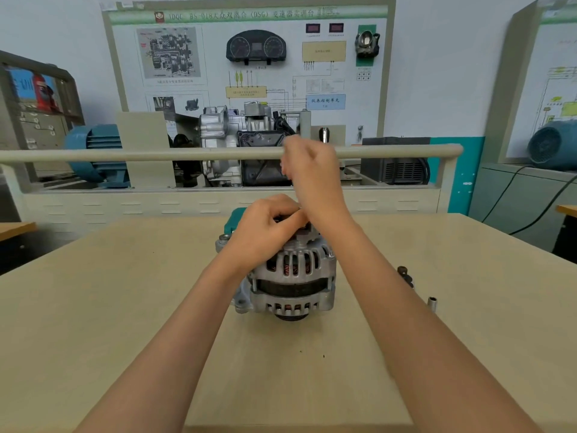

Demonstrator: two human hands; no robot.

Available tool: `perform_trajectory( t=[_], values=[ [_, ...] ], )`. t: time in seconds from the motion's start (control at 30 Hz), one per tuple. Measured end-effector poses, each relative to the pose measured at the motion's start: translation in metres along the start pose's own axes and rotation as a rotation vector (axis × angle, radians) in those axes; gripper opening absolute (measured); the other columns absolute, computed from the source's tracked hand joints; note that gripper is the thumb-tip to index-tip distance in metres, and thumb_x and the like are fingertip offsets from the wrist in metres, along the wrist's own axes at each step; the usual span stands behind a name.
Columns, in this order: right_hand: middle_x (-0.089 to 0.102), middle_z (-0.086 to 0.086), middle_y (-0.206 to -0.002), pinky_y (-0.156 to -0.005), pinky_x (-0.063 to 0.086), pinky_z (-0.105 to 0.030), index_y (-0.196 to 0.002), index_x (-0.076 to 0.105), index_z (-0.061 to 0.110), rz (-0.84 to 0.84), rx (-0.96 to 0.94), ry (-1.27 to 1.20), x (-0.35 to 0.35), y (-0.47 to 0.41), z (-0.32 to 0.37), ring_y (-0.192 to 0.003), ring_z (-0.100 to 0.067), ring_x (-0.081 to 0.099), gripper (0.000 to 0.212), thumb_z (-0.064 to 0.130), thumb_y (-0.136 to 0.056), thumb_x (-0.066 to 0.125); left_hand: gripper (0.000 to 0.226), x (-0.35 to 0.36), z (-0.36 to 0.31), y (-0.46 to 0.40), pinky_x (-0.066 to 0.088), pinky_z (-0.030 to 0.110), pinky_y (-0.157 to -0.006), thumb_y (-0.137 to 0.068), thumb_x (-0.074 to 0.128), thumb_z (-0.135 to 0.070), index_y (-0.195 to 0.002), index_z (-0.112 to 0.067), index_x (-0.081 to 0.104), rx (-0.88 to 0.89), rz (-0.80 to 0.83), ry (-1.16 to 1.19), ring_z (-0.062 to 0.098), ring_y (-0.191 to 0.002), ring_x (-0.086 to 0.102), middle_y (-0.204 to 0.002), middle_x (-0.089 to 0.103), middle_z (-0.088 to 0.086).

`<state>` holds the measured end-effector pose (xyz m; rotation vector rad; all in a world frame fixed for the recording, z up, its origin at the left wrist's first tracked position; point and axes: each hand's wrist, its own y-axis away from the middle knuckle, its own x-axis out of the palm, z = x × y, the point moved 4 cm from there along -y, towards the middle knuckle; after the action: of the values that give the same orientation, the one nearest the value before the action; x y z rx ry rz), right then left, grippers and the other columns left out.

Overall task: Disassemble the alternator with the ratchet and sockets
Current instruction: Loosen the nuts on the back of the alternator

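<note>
The tabletop (125, 307) is a pale wood-tone surface. The alternator (293, 276) stands at its middle, pulley end toward the camera, with copper windings visible through the slots of its silver housing.

The left hand (265, 232) rests on the upper rear of the alternator. Its fingers are curled down onto a dark part on top of the unit. Whether they pinch that part or only press on it cannot be told, since the fingers hide the contact.

A teal object (232, 220) lies on the table just behind the alternator, mostly hidden by the left hand.

The right hand (312, 165) is raised above and behind the alternator, clear of it. The hand is motion-blurred. Its fingers are curled inward, and the blur makes it impossible to tell whether they enclose anything.

To the right of the alternator, a small group of dark fasteners (406, 276) lies on the table. Nearer the camera and further right, a chrome socket (432, 303) stands upright, apart from the fasteners.

Behind the table, a rail (125, 155) fronts a training stand carrying a cutaway gearbox (237, 145) and a wall panel (249, 57) with an instrument cluster.
</note>
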<state>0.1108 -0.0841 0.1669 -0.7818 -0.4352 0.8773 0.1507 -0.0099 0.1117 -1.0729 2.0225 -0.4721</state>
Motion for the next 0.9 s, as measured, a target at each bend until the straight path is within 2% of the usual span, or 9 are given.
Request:
perform_trajectory(
  t=[0.07, 0.13, 0.23, 0.37, 0.47, 0.67, 0.73, 0.8, 0.9],
  values=[
    [0.035, 0.006, -0.056, -0.065, 0.03, -0.026, -0.053, 0.035, 0.015, -0.057, -0.18, 0.508, 0.003, 0.007, 0.005, -0.061, -0.012, 0.036, 0.037, 0.018, -0.087, 0.048, 0.044, -0.001, 0.001, 0.0, 0.033, 0.02, -0.054, -0.084, 0.056, -0.003, -0.046, -0.026, 0.057, -0.02, -0.023, 0.017, -0.003, -0.048, 0.044, -0.047, 0.053, -0.013],
    [0.045, 0.004, -0.073, -0.079, 0.028, -0.031, -0.067, 0.047, 0.015, -0.14, -0.257, 0.978, 0.007, 0.016, 0.008, -0.077, -0.017, 0.041, 0.022, 0.026, -0.086, 0.045, 0.019, 0.0, 0.003, -0.001, 0.034, 0.024, -0.057, -0.075, 0.053, -0.013, -0.058, -0.015, 0.06, -0.044, -0.039, 0.032, 0.006, -0.054, 0.042, -0.052, 0.052, -0.001],
    [0.05, -0.001, -0.084, -0.084, 0.026, -0.031, -0.083, 0.059, 0.013, -0.162, -0.249, 1.142, 0.012, 0.019, 0.008, -0.086, -0.02, 0.041, 0.025, 0.03, -0.085, 0.042, 0.013, -0.001, 0.005, -0.001, 0.034, 0.032, -0.058, -0.068, 0.047, -0.02, -0.066, -0.008, 0.052, -0.041, -0.066, 0.042, 0.012, -0.059, 0.042, -0.058, 0.051, 0.007],
    [0.03, 0.011, -0.05, -0.068, 0.032, -0.028, -0.046, 0.033, 0.019, -0.107, -0.23, 0.648, 0.007, 0.008, 0.011, -0.06, -0.013, 0.035, 0.043, 0.023, -0.086, 0.048, 0.03, 0.0, 0.002, 0.001, 0.03, 0.025, -0.053, -0.073, 0.054, -0.022, -0.044, -0.031, 0.053, -0.056, -0.015, 0.048, -0.001, -0.046, 0.039, -0.043, 0.047, -0.013],
    [0.028, 0.009, -0.037, -0.047, 0.028, -0.02, -0.039, 0.029, 0.018, -0.028, -0.028, 0.137, -0.002, -0.004, 0.004, -0.044, -0.01, 0.029, 0.052, 0.016, -0.088, 0.047, 0.031, 0.0, 0.001, 0.0, 0.042, 0.032, -0.068, -0.089, 0.059, -0.024, -0.06, -0.03, 0.065, -0.04, 0.003, 0.01, 0.005, -0.066, 0.054, -0.065, 0.062, -0.012],
    [0.038, 0.002, -0.036, -0.07, 0.046, -0.022, -0.032, 0.036, 0.017, 0.092, 0.186, -0.479, -0.001, -0.009, -0.002, -0.044, -0.011, 0.04, 0.061, 0.008, -0.092, 0.035, 0.028, 0.001, 0.001, -0.001, 0.043, 0.034, -0.075, -0.091, 0.058, -0.022, -0.074, -0.002, 0.067, 0.001, 0.019, -0.031, 0.02, -0.074, 0.054, -0.077, 0.061, 0.009],
    [0.038, -0.002, -0.042, -0.062, 0.043, -0.022, -0.039, 0.037, 0.008, 0.033, 0.086, -0.272, 0.003, -0.002, 0.0, -0.048, -0.014, 0.04, 0.051, 0.013, -0.09, 0.04, 0.023, -0.001, 0.002, -0.001, 0.045, 0.029, -0.071, -0.09, 0.058, -0.014, -0.072, -0.009, 0.072, 0.024, 0.03, 0.012, 0.014, -0.071, 0.058, -0.076, 0.065, 0.006],
    [0.037, 0.0, -0.049, -0.061, 0.035, -0.027, -0.046, 0.036, 0.008, -0.046, -0.125, 0.15, 0.003, 0.006, 0.003, -0.056, -0.016, 0.038, 0.041, 0.017, -0.085, 0.045, 0.05, -0.002, 0.004, 0.0, 0.037, 0.01, -0.056, -0.087, 0.055, 0.0, -0.051, -0.033, 0.065, 0.045, 0.026, 0.042, -0.003, -0.052, 0.051, -0.053, 0.059, -0.013],
    [0.045, 0.005, -0.068, -0.075, 0.029, -0.029, -0.061, 0.046, 0.015, -0.159, -0.291, 0.844, 0.004, 0.014, 0.006, -0.074, -0.017, 0.042, 0.026, 0.023, -0.086, 0.047, 0.057, -0.001, 0.01, -0.002, 0.024, 0.006, -0.041, -0.082, 0.05, 0.01, -0.038, -0.026, 0.045, 0.006, 0.001, 0.057, -0.004, -0.036, 0.036, -0.035, 0.041, -0.014]
  ],
)
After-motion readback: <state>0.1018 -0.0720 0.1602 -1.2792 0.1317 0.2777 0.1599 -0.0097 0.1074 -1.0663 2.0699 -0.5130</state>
